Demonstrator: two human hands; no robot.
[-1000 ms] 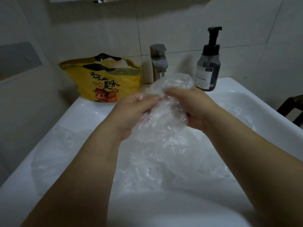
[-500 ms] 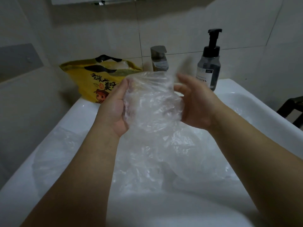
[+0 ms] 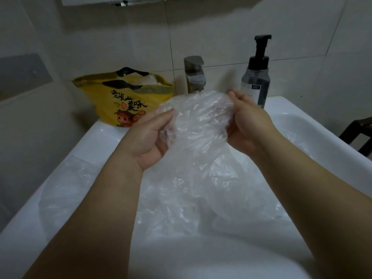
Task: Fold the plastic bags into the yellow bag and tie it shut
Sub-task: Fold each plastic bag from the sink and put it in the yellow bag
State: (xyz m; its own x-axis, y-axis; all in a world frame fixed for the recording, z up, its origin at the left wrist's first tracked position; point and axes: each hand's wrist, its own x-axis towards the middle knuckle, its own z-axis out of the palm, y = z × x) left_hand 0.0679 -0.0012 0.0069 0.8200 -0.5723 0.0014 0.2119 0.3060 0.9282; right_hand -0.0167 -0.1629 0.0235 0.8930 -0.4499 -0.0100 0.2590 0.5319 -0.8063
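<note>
A crumpled clear plastic bag is held up over the sink between both hands. My left hand grips its left side, palm turned up. My right hand grips its right edge with thumb on top. The yellow bag, printed with black characters and a cartoon figure, stands open on the sink's back left corner with some clear plastic showing inside its mouth. More clear plastic bags lie heaped in the basin beneath my hands.
The white sink fills the lower view. A metal tap rises behind the held bag. A dark pump bottle stands at the back right. Another clear bag drapes over the left rim. Dark furniture shows at far right.
My hands have moved apart and spread the clear bag wider, from a bunched wad a second ago. My left palm has turned upward and my right hand has shifted right.
</note>
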